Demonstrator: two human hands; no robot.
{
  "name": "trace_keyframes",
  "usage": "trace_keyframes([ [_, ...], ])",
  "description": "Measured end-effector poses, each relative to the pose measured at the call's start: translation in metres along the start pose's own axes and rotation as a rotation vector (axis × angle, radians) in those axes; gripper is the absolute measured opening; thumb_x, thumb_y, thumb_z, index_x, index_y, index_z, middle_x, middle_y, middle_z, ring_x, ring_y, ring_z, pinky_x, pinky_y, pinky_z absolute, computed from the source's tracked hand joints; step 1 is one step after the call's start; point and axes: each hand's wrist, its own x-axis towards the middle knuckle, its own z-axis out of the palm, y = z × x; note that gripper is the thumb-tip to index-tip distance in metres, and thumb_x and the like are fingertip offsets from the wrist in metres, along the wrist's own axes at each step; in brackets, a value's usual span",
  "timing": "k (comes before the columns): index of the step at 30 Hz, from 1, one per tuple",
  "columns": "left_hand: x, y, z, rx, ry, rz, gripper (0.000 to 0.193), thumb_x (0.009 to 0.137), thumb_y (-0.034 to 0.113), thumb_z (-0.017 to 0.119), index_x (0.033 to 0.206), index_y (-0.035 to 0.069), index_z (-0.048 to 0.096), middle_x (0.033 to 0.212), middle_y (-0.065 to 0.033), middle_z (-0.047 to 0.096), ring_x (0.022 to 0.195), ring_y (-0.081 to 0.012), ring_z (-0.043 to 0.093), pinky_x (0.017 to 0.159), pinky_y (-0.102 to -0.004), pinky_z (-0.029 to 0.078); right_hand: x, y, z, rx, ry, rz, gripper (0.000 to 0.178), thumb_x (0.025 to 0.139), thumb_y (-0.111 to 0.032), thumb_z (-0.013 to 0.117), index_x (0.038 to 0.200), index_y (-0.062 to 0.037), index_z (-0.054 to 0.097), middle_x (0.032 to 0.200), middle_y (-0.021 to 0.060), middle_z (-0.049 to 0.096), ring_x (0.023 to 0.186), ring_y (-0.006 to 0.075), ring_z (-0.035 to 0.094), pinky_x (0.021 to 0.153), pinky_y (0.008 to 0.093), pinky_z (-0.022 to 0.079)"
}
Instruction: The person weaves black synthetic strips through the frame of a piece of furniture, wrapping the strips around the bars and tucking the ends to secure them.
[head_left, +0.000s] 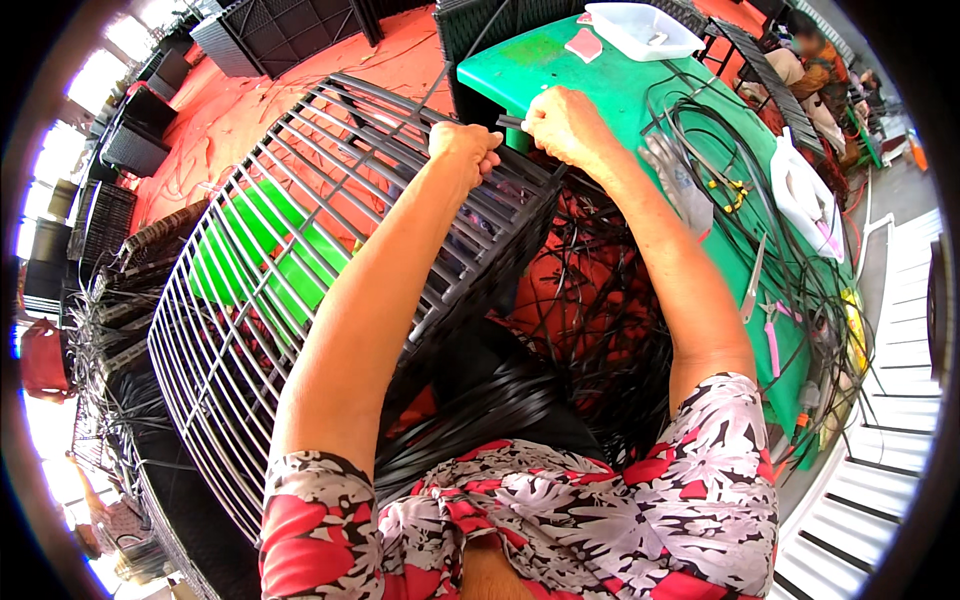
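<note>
A dark metal frame of parallel bars (300,190) leans in front of me, its near right corner below my hands. My left hand (463,150) is closed in a fist at the frame's upper edge; the black strip running through it is partly hidden by the fingers. Just to the right, my right hand (572,125) pinches a short dark end of flat plastic strip (512,122) that points toward the left hand. A large bundle of black plastic strips (490,385) lies across my lap, below the frame.
On the right, a green table (560,75) carries a white plastic tray (645,32), scissors (755,280), pink-handled cutters (771,335), a white jug-like container (805,190) and loose black strips (690,110). Bright green panels (250,240) show through the bars. A person (815,70) sits far right.
</note>
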Motion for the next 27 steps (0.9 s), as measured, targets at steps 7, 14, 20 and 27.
trace_keyframes([
  [7, 0.010, -0.007, 0.005, 0.197, 0.076, 0.102, 0.028, 0.078, 0.016, 0.068, 0.061, -0.001, 0.053, 0.049, -0.0091, 0.051, 0.033, -0.0120, 0.038, 0.030, -0.0286, 0.023, -0.004, -0.001, 0.003, 0.096, -0.013, 0.038, 0.014, 0.063, -0.010, 0.056, 0.056, 0.0022, 0.060, 0.053, 0.0212, 0.056, 0.058, 0.0379, 0.061, 0.056, 0.0430, 0.049],
  [14, 0.007, -0.002, -0.001, 0.028, 0.000, -0.019, 0.022, 0.076, 0.011, 0.066, 0.061, 0.002, 0.053, 0.051, -0.0068, 0.051, 0.033, -0.0109, 0.036, 0.032, -0.0270, 0.023, -0.002, 0.003, 0.004, 0.033, -0.094, 0.045, 0.016, 0.074, -0.014, 0.062, 0.068, 0.0015, 0.064, 0.055, 0.0111, 0.060, 0.050, 0.0191, 0.059, 0.048, 0.0329, 0.045],
  [20, 0.012, -0.004, -0.017, -0.282, -0.147, -0.110, 0.021, 0.075, 0.008, 0.068, 0.065, 0.007, 0.050, 0.053, -0.0016, 0.049, 0.035, -0.0061, 0.032, 0.033, -0.0216, 0.022, 0.004, -0.008, -0.002, 0.254, -0.274, 0.233, 0.013, 0.075, -0.012, 0.061, 0.068, -0.0006, 0.064, 0.055, 0.0067, 0.059, 0.043, 0.0136, 0.052, 0.040, 0.0277, 0.039],
  [27, 0.013, -0.002, -0.018, -0.355, -0.244, -0.150, 0.023, 0.079, 0.007, 0.067, 0.071, 0.008, 0.045, 0.054, 0.0000, 0.048, 0.035, -0.0047, 0.031, 0.033, -0.0186, 0.022, 0.008, 0.008, -0.014, 0.550, -0.358, 0.273, 0.012, 0.076, -0.013, 0.061, 0.071, -0.0016, 0.062, 0.057, 0.0023, 0.056, 0.042, 0.0075, 0.046, 0.037, 0.0223, 0.034],
])
